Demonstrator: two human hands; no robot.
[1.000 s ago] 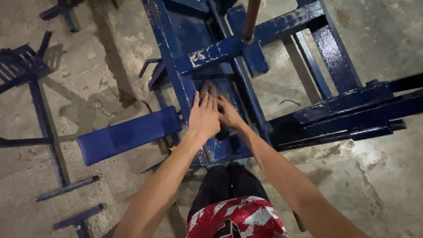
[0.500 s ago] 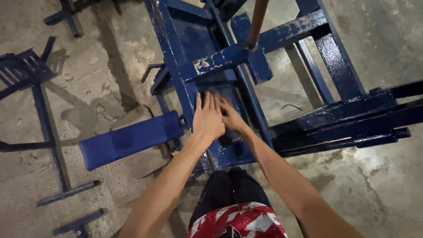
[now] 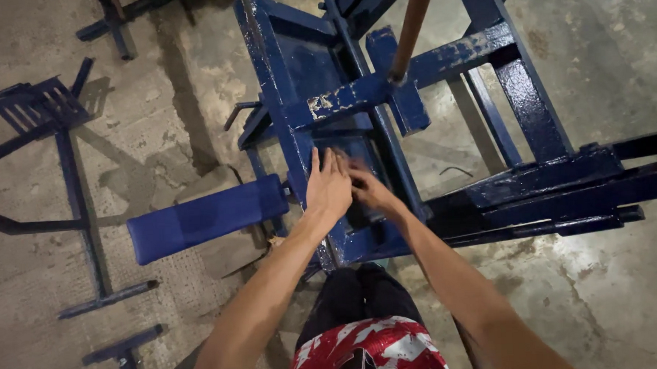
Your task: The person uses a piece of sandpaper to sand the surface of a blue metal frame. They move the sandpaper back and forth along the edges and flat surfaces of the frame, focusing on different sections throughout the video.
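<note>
A blue-painted steel machine frame point(image 3: 288, 98) with chipped paint stands on the concrete floor in front of me. My left hand point(image 3: 329, 188) lies flat against the frame's upright plate, fingers stretched out and close together. Right beside it, my right hand point(image 3: 369, 190) is blurred and rests on a dark part point(image 3: 361, 216) low in the middle of the frame, so its grip is unclear. A rusty brown bar point(image 3: 410, 29) rises from the cross beam point(image 3: 383, 86) just above my hands.
A blue padded rest point(image 3: 204, 216) sticks out to the left of the frame. Heavy blue beams point(image 3: 557, 185) run off to the right. Loose blue metal stands point(image 3: 68, 144) lie on the floor at left. My dark trousers and red-and-white shirt point(image 3: 365, 352) show below.
Both hands stay at the same spot on the frame. My right hand has shifted a little and is now blurred. The view has tilted slightly.
</note>
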